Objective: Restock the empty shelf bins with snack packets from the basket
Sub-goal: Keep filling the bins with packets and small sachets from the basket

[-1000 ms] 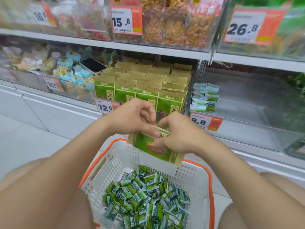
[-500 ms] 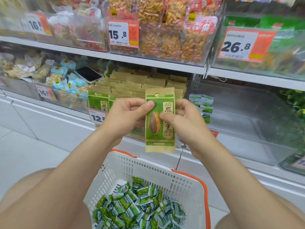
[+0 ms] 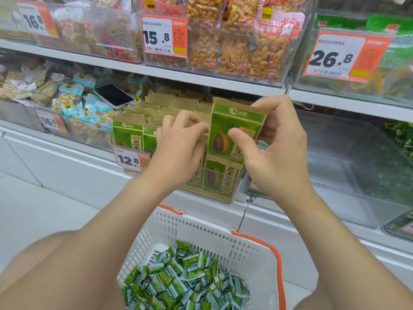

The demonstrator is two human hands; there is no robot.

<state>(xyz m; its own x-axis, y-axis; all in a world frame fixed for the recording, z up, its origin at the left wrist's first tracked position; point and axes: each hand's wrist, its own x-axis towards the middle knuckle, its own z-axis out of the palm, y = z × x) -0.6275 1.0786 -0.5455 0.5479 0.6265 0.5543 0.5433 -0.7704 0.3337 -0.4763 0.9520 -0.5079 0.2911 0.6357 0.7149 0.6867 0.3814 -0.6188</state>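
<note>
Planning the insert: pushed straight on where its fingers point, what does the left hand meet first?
Probably the upright rows of seed packets; the left hand seems to touch their tops.

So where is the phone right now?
Head view, left side: the phone lies on the pale blue packets, just left of the green seed packets.
</note>
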